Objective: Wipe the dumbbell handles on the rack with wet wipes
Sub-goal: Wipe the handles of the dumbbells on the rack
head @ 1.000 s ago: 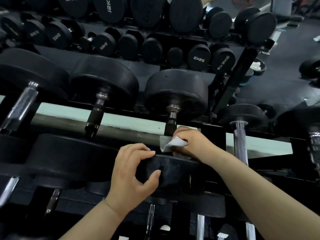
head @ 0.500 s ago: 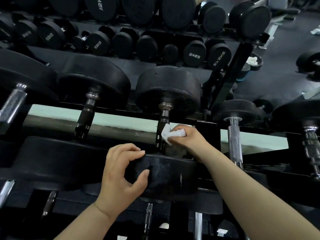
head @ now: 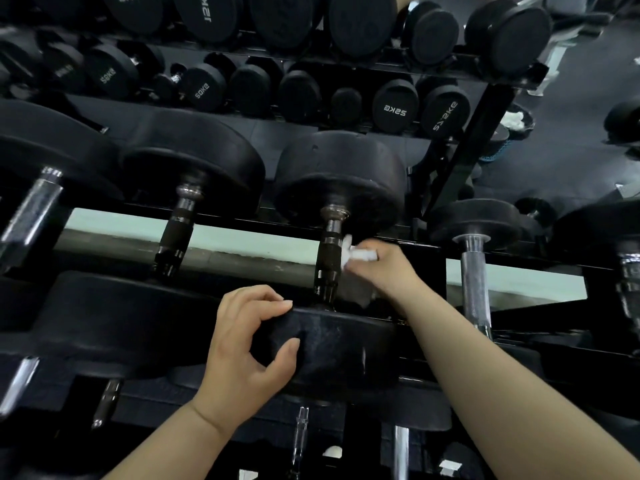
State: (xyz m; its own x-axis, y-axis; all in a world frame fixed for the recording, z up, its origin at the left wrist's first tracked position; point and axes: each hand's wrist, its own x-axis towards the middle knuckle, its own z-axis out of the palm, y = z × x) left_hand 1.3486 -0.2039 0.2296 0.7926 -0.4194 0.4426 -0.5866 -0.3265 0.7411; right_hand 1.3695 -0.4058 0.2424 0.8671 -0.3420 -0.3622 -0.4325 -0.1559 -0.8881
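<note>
A large black dumbbell lies on the rack in front of me, its dark handle (head: 328, 258) running between a far head (head: 341, 183) and a near head (head: 341, 351). My right hand (head: 379, 268) pinches a white wet wipe (head: 356, 252) against the right side of that handle, near its upper part. My left hand (head: 247, 355) grips the rim of the near head, thumb under and fingers curled over its top edge.
More black dumbbells sit to the left (head: 180, 233) and right (head: 476, 278) on the same rack tier, with chrome or dark handles. Another rack (head: 391, 105) of smaller dumbbells stands behind. A black slanted rack post (head: 460, 150) rises at right. Dark gym floor lies beyond.
My right hand has slid the wipe up the handle, from its lower end near the front head toward the far head. My left hand stays on the near head.
</note>
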